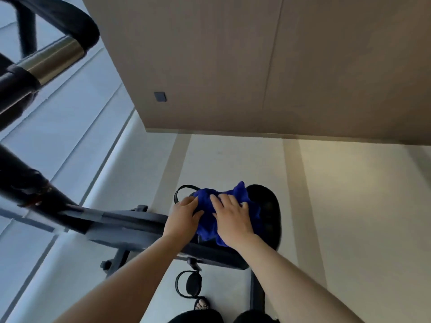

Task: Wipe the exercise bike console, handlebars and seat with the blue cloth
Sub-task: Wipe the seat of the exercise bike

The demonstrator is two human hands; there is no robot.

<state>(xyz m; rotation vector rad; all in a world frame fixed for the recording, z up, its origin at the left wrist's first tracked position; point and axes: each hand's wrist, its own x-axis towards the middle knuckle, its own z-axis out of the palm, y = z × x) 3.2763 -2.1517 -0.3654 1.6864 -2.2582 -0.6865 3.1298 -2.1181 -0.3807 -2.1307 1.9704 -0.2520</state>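
Note:
The blue cloth [235, 206] lies bunched on the black bike seat [268, 208] at the lower middle of the view. My right hand [233, 217] presses flat on top of the cloth with fingers spread. My left hand [183, 215] pinches the cloth's left edge at the seat's near side. The black handlebars [53, 26], with a silver metal band, loom at the upper left. No console is in view.
The bike's dark grey frame [130, 226] runs from the lower left to under the seat. A pedal with a strap [190, 285] hangs below it, above my sandalled foot [201, 305]. A beige wall with a small dark plate [160, 96] stands behind; pale floor surrounds the bike.

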